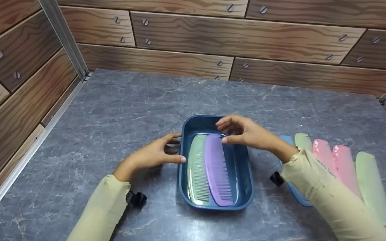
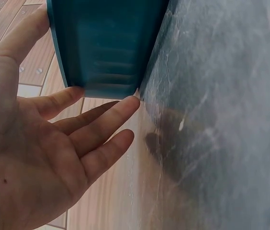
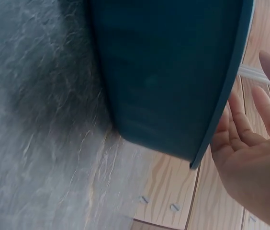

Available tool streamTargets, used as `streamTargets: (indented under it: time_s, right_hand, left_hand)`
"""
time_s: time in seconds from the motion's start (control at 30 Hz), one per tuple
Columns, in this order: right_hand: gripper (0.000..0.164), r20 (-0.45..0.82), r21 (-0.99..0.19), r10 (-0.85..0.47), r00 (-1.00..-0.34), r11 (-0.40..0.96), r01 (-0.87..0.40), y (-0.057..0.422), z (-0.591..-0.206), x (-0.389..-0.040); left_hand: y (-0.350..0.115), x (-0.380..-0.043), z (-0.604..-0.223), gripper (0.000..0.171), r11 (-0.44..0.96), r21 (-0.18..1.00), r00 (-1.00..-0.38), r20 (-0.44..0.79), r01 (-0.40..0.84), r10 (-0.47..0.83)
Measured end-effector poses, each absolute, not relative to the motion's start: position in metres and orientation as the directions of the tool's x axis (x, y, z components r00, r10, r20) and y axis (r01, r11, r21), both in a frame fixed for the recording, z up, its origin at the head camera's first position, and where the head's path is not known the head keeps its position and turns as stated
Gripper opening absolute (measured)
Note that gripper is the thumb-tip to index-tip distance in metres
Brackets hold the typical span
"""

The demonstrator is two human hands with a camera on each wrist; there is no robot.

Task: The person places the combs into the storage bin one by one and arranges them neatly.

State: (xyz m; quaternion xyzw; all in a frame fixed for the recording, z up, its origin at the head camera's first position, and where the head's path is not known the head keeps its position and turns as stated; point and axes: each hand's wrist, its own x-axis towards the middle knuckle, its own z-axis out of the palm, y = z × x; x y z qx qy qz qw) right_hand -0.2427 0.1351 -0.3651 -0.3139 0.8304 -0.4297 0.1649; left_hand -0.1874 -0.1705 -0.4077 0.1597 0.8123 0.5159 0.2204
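Note:
A dark blue rectangular tub (image 1: 250, 187) stands on the table and holds a green comb (image 1: 196, 170) and, beside it, a purple comb (image 1: 214, 167), both lying lengthwise. My left hand (image 1: 152, 152) is at the tub's left side, thumb and fingers spread; in the left wrist view its thumb and a fingertip touch the tub's rim (image 2: 58, 57). My right hand (image 1: 248, 132) hovers over the tub's far right edge with loosely bent fingers and nothing in them. Its thumb is near the purple comb's far end; whether they touch, I cannot tell.
Right of the tub, a blue comb (image 1: 300, 195), a green comb (image 1: 302, 139), two pink combs (image 1: 323, 154) and another green comb (image 1: 370, 180) lie in a row, partly behind my right sleeve. Wood-patterned walls (image 1: 213, 36) border the grey marbled table (image 1: 129, 100).

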Motion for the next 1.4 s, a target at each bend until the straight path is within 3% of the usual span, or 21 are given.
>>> streamTargets:
  time_s: [0.5,1.4]
  right_hand:
    - [0.043,-0.126,-0.789,-0.759,-0.639,0.467,-0.4,0.114,-0.371,-0.239]
    - [0.039,-0.352,-0.613,-0.805,-0.478,0.584,-0.532,0.092,-0.377,-0.241]
  left_hand:
    - [-0.168,-0.187,-0.407,0.087,0.437,0.899,-0.862,-0.202,0.025,0.465]
    - [-0.17,-0.187,-0.409,0.089,0.436,0.899,-0.855,-0.197,0.038,0.48]
